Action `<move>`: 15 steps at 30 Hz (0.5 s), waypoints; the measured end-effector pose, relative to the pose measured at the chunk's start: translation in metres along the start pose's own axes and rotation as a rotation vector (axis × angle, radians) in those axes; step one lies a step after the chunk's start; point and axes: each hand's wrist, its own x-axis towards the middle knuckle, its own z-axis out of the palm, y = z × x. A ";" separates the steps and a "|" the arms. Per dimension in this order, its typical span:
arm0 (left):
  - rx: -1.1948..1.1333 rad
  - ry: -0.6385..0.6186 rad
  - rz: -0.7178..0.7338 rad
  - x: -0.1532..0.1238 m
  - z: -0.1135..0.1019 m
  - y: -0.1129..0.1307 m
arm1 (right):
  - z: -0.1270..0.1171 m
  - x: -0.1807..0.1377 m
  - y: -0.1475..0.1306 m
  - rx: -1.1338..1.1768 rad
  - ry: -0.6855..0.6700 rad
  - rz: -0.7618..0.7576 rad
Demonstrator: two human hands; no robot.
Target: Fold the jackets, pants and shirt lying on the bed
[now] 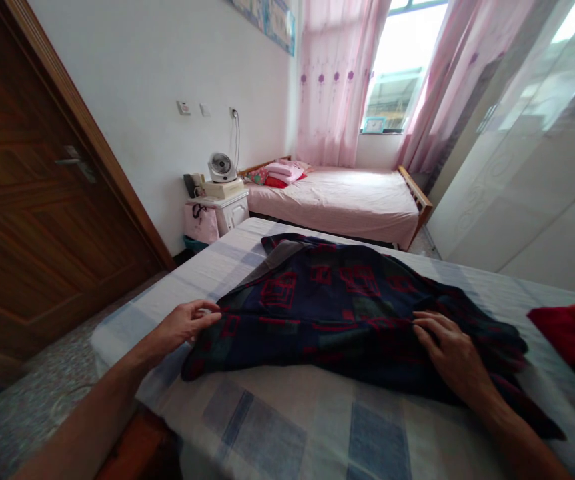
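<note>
A: We're looking down at the near bed (287,420) with its blue and white checked sheet, and a dark garment (337,300) lies spread across the middle of it, navy with red square patterns.

B: We've got both hands on it. The left hand (187,325) is at the garment's left edge, thumb and fingertips (211,313) closed together on the hem, pinching the cloth.

A: And the right hand (450,353) sits palm-down on the right part of the garment, fingers bent, tips pressed into the fabric. Has it got a fold nipped under there? We cannot tell from up here.

B: Agreed, the knuckles hide that. The garment itself lies mostly flat, rumpled along its near edge, one corner trailing off past the right wrist.

A: Over at the right edge of the bed we spot a red cloth (572,333), just beside the garment, not clearly touching it.

B: Beyond that, we see a pink bed (347,197) under the window, with pink curtains (335,80) hanging behind it. Folded bedding is stacked at its head.

A: A white nightstand (227,210) stands by the wall with a small fan (221,167) on top.

B: And the brown wooden door (32,220) fills our left side.
</note>
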 end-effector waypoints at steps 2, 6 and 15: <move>0.030 -0.094 0.073 0.000 0.005 0.007 | -0.001 -0.001 0.000 0.005 -0.007 0.005; 0.163 -0.077 0.168 0.002 0.004 0.013 | -0.003 -0.001 -0.004 0.018 -0.012 0.025; 0.366 0.454 0.401 0.047 0.009 0.020 | -0.007 0.003 -0.014 0.095 0.008 0.088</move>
